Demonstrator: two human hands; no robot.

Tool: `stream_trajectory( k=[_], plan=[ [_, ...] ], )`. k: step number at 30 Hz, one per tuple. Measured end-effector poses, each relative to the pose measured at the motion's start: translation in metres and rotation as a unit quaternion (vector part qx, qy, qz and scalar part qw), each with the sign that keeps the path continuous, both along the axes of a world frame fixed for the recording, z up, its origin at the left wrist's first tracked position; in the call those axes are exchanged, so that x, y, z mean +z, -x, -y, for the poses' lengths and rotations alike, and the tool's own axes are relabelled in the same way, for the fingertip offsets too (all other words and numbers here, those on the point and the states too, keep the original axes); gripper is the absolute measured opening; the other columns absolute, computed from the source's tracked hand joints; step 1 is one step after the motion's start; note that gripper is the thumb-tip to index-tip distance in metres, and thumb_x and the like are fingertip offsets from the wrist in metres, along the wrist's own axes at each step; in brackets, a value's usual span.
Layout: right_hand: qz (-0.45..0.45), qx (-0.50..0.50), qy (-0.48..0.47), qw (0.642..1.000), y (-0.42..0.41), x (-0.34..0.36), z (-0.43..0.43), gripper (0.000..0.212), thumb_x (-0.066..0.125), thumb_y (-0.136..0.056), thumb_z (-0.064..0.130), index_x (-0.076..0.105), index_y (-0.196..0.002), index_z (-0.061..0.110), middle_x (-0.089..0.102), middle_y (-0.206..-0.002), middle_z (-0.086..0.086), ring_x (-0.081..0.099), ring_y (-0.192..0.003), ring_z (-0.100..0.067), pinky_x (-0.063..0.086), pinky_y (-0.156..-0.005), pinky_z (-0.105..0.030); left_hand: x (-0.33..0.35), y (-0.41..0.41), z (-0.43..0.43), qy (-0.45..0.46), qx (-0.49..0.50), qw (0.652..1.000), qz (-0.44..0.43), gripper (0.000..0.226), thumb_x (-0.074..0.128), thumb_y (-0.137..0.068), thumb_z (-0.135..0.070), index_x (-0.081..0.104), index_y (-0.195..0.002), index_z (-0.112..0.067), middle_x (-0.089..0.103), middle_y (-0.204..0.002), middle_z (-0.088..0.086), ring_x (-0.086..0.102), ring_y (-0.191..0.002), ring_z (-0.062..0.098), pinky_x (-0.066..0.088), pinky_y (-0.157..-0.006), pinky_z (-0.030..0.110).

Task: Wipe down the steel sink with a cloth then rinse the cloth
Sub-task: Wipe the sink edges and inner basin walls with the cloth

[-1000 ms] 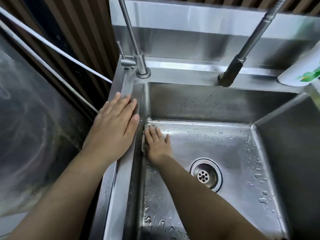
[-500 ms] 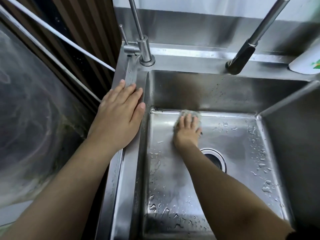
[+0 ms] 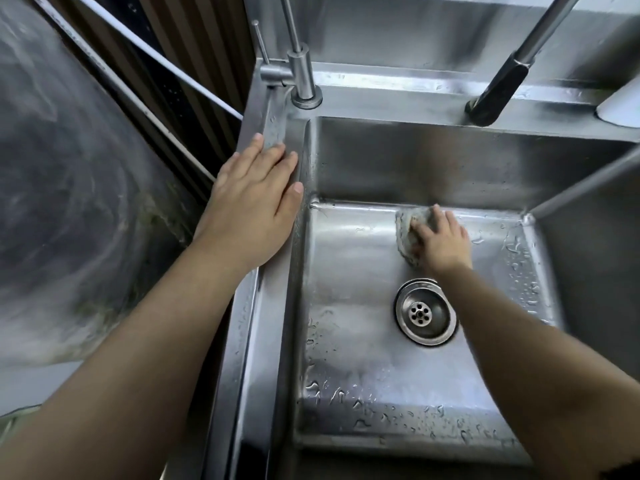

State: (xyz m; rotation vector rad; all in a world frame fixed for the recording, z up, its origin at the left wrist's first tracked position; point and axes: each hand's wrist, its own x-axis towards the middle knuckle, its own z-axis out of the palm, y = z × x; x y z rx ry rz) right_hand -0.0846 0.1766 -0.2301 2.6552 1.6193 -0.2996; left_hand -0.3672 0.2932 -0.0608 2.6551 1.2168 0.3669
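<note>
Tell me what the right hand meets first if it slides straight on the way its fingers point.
Likely the sink's back wall: the right hand, pressing the cloth, points toward it, close by.

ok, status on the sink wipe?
Left hand flat on sink rim. Right hand pressing cloth on basin floor, beyond drain. Droplets along right and near edges.

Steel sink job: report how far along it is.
Likely done: the floor left of the round steel drain looks smeared, not beaded. In hand: the right hand presses a wadded grey cloth at the floor's back edge; the left hand rests flat on the steel sink's rim. Left: droplets along the right and front floor, then rinsing; no water runs.
</note>
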Motion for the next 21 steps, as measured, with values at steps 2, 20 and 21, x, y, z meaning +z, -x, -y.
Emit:
stream_trajectory(
  k=[2, 20, 21],
  plan=[
    [0.004, -0.048, 0.015, 0.999, 0.017, 0.001, -0.021, 0.041, 0.042, -0.096, 0.019, 0.043, -0.137, 0.021, 0.017, -0.155, -0.011, 0.02, -0.139, -0.033, 0.024, -0.112, -0.041, 0.003, -0.001, 0.001, 0.017, 0.002, 1.0, 0.01, 0.057, 0.023, -0.092, -0.04, 0.04, -0.14, -0.014, 0.035, -0.15, 0.003, 0.014, -0.143, 0.019, 0.006, -0.115, 0.035],
    [-0.065, 0.214, -0.065, 0.973, 0.062, 0.005, 0.04, 0.051, 0.064, -0.083, 0.018, 0.051, -0.132, 0.014, 0.048, -0.137, -0.016, 0.044, -0.121, -0.033, 0.037, -0.099, -0.035, 0.019, 0.088, 0.149, 0.011, 0.012, 1.0, -0.025, 0.053, 0.03, -0.095, -0.032, 0.043, -0.137, -0.003, 0.04, -0.145, 0.014, 0.025, -0.139, 0.028, 0.023, -0.112, 0.048],
    [-0.056, 0.203, -0.041, 0.977, 0.071, 0.006, 0.036, 0.054, 0.065, -0.082, 0.019, 0.049, -0.134, 0.018, 0.046, -0.138, -0.013, 0.041, -0.122, -0.034, 0.036, -0.098, -0.037, 0.021, 0.089, 0.155, 0.013, 0.018, 0.999, -0.024, 0.053, 0.031, -0.095, -0.032, 0.043, -0.137, -0.004, 0.039, -0.146, 0.014, 0.024, -0.14, 0.027, 0.022, -0.112, 0.047]
  ],
)
